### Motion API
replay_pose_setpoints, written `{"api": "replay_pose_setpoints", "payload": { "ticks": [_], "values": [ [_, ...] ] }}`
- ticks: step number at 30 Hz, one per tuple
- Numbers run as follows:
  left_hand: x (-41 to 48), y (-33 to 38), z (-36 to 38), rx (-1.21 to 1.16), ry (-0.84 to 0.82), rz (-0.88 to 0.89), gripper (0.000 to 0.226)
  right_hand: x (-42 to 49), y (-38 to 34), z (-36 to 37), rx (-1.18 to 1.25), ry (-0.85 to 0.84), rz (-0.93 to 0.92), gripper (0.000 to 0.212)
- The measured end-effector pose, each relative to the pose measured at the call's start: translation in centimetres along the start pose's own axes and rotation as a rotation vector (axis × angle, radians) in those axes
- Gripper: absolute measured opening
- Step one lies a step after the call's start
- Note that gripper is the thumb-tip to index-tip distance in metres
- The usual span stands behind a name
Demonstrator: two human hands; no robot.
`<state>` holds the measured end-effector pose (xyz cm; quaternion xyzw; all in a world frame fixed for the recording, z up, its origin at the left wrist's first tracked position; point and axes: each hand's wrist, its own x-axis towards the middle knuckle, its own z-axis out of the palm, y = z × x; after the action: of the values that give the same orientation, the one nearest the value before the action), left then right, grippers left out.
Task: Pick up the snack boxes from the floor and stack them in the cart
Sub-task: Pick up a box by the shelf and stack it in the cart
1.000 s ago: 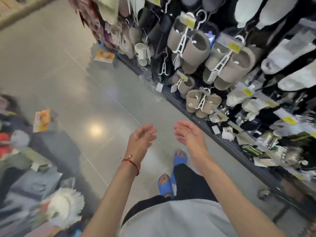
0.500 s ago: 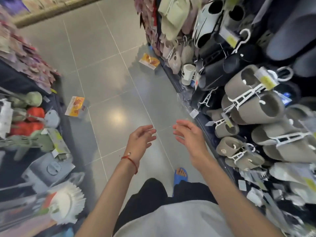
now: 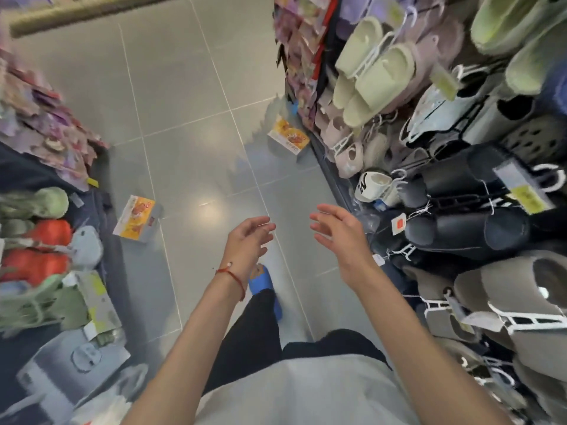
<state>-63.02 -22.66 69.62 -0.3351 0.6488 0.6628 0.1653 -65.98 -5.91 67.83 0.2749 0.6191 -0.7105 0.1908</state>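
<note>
A person stands in a store aisle, left hand [image 3: 249, 240] and right hand [image 3: 340, 233] raised with fingers relaxed, holding nothing. Two orange snack boxes lie on the grey tiled floor [image 3: 184, 118]: the near box [image 3: 135, 217] beside the left shelving, the far box [image 3: 288, 136] against the slipper rack [image 3: 429, 148] at right. One blue sandal [image 3: 265, 286] shows below.

Hanging foam slippers [image 3: 377, 72] crowd beside the right hand [image 3: 340, 237]; a dark stocked shelf [image 3: 102, 237] flanks the left hand [image 3: 248, 240]; grey tiled floor [image 3: 190, 118] ahead lies open.
</note>
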Motion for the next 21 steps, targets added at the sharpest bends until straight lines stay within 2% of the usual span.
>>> {"api": "replay_pose_setpoints", "payload": {
  "ticks": [9,15,21],
  "values": [
    [15.9,14.3,-4.0,0.113,-0.092,-0.001,0.019,12.5,-9.3,10.6,0.083,0.094,0.034,0.018],
    [27.4,21.8,-2.9,0.157,-0.109,-0.041,0.017,22.9,-15.4,14.3,0.111,0.165,0.075,0.014],
    [37.5,28.9,-0.4,0.194,-0.100,-0.095,0.020,32.5,-21.3,17.2,0.064,0.146,0.122,0.015]
  ]
}}
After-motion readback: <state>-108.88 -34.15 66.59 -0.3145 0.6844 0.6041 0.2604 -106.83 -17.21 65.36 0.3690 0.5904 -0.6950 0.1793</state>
